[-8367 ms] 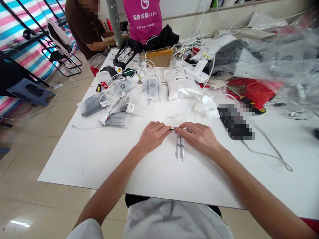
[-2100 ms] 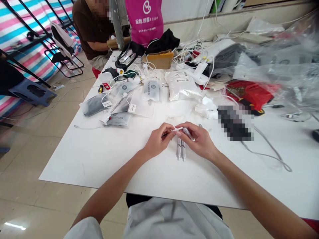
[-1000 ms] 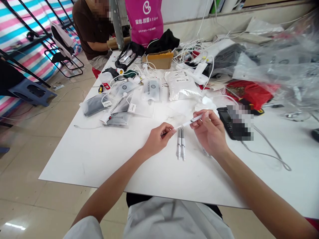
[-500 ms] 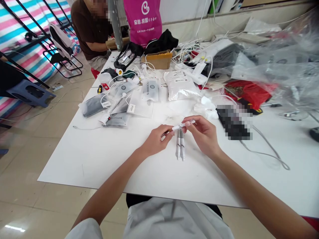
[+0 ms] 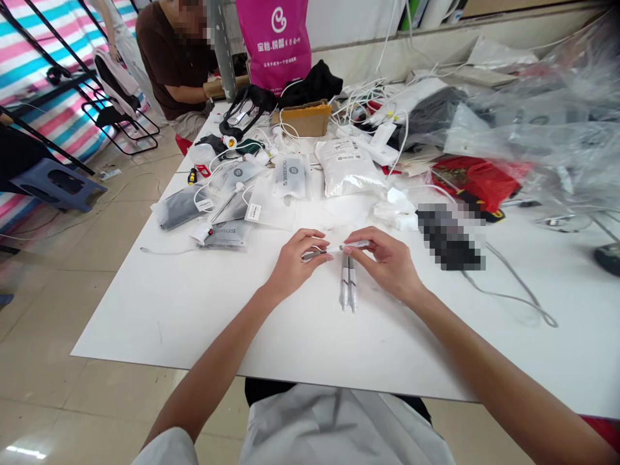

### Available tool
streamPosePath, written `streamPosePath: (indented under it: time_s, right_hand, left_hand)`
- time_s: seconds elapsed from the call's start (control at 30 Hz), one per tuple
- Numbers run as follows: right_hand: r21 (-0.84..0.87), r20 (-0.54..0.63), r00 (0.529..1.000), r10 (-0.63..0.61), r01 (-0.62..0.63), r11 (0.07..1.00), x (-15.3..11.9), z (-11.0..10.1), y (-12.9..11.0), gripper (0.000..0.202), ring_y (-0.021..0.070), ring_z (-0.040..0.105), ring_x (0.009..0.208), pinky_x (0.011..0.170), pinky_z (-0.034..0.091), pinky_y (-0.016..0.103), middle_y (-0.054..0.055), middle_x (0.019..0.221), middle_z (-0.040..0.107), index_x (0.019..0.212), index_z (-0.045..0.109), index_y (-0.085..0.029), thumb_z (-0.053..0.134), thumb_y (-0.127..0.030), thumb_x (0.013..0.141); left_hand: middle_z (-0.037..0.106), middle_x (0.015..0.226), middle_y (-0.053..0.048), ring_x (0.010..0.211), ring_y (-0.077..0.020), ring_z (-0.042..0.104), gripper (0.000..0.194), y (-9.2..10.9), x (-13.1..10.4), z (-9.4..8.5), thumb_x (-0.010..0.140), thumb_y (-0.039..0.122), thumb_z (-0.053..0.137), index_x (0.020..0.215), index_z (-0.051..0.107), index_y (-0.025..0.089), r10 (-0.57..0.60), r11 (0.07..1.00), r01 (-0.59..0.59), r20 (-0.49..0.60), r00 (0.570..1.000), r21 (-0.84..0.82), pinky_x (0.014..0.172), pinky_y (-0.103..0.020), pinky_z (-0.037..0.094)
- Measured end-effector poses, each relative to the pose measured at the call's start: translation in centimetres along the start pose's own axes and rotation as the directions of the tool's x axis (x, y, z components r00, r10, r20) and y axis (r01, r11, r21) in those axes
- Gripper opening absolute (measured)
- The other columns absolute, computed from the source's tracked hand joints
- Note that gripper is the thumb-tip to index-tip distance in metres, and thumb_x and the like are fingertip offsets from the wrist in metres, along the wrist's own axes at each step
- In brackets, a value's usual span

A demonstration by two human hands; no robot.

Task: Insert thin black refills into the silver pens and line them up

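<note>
A slim white and grey pen [image 5: 335, 249] is held roughly level above the white table [image 5: 194, 310]. My left hand [image 5: 298, 258] pinches its grey end between thumb and fingers. The white end is gripped by my right hand [image 5: 385, 258], thumb below and fingers above. Two similar pens [image 5: 349, 287] lie side by side on the table just below the held one, their upper ends close under my right fingertips.
Packaged pouches [image 5: 225, 234] and cables lie at the left. Behind my hands are a white plastic package [image 5: 349, 166] and a cardboard box [image 5: 305, 119]. A dark pixelated item [image 5: 450, 237] and clear plastic [image 5: 542, 123] are at the right. A person [image 5: 174, 71] sits at the far left.
My left hand has shifted slightly left and its fingers have opened up around the pen, showing more of the grey end. Another person has appeared behind the seated one.
</note>
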State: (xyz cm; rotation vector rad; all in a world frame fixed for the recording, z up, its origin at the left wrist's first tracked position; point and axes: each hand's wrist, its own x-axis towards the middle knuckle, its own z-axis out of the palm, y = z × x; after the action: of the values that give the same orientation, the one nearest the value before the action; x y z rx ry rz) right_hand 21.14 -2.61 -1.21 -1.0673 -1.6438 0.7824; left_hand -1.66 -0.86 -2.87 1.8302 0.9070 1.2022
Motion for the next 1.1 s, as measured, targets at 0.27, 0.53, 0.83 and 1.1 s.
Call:
streamPosePath:
  time_s: [0.27,0.53,0.83,1.1]
  right_hand:
    - [-0.351,0.214,0.948,-0.237,0.301,0.886,-0.4,-0.2,1.0,0.014,0.0209,0.074,0.085,0.072,0.057,0.036,0.005,0.105,0.08,0.117,0.071,-0.027,0.061,-0.026,0.107]
    - [-0.376,0.344,0.896,-0.28,0.405,0.833,-0.5,-0.4,0.9,0.023,0.0217,0.071,0.091,0.08,0.057,0.035,0.009,0.11,0.075,0.128,0.063,-0.024,0.05,-0.019,0.11]
    - [-0.459,0.397,0.872,-0.288,0.46,0.76,-0.4,-0.6,1.2,0.023,0.0219,0.069,0.077,0.071,0.05,0.035,0.008,0.093,0.075,0.115,0.069,-0.023,0.048,-0.028,0.112]
    - [-0.49,0.368,0.9,-0.234,0.402,0.773,-0.5,-0.5,0.9,0.024,0.0193,0.067,0.074,0.064,0.045,0.032,0.007,0.093,0.074,0.119,0.064,-0.022,0.043,-0.031,0.114]
  left_hand:
    - [0.077,0.095,-0.005,0.085,-0.0171,0.071,0.016,-0.9,-0.2,-0.4,0.099,0.035,0.076,0.108,0.081,0.023,0.217,0.91,-0.209,0.018,0.976,0.359,0.084,-0.035,0.055]
    - [0.077,0.094,-0.004,0.087,-0.0185,0.068,0.016,-0.8,-0.3,-0.6,0.099,0.037,0.076,0.107,0.079,0.024,0.233,0.899,-0.243,0.072,0.97,0.364,0.084,-0.034,0.056]
    - [0.073,0.089,-0.004,0.085,-0.0184,0.065,0.02,-0.7,-0.5,-0.2,0.099,0.043,0.075,0.104,0.08,0.024,0.184,0.944,-0.195,0.066,0.981,0.267,0.082,-0.033,0.054]
    - [0.077,0.114,-0.009,0.105,-0.0232,0.071,0.041,-0.5,-0.2,-0.5,0.095,0.05,0.08,0.128,0.073,0.026,0.177,0.93,-0.188,0.062,0.982,0.317,0.098,-0.039,0.054]
